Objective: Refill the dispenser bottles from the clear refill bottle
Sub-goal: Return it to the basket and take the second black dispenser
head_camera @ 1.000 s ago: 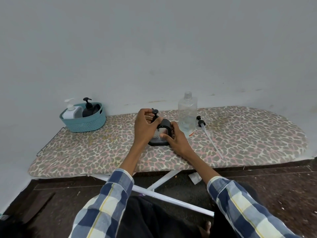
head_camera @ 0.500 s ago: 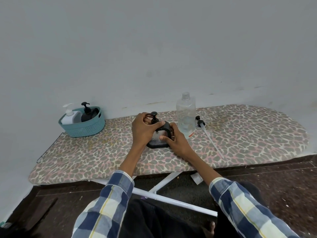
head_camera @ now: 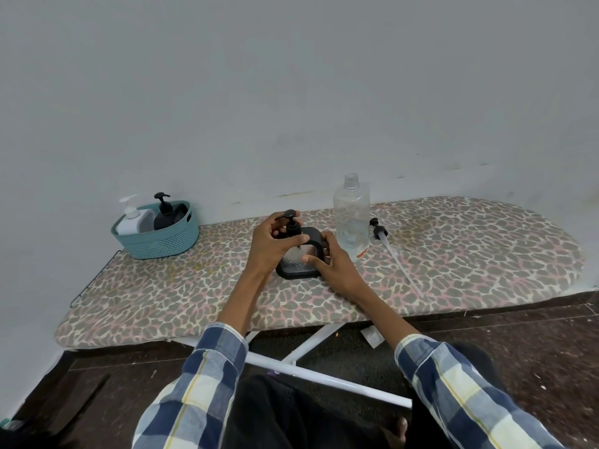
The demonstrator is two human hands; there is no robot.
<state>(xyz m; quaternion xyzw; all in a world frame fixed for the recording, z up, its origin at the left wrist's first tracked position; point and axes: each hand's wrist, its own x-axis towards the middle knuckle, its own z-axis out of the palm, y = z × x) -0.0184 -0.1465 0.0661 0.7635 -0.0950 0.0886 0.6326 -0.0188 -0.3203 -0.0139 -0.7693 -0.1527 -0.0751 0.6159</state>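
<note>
Pump head being turned on the black-framed dispenser bottle [head_camera: 299,254]

Left hand [head_camera: 269,246] pinches the pump [head_camera: 291,226]; right hand [head_camera: 330,259] clasps the body. Whether on or off is unclear; the clear refill bottle [head_camera: 351,218] stands just right.

Refill bottle [head_camera: 351,218] stands just right of my right grip [head_camera: 330,260], loose pump [head_camera: 393,257] beyond it. Basket [head_camera: 157,236] sits far left. The board [head_camera: 168,286] between lies open.

An ironing board [head_camera: 470,254] with a leopard-print cover stands against a plain grey wall [head_camera: 291,92]. Its white metal legs [head_camera: 324,377] cross beneath it over a dark speckled floor [head_camera: 534,345]. A scrap of paper [head_camera: 372,336] lies on the floor under the board.
</note>
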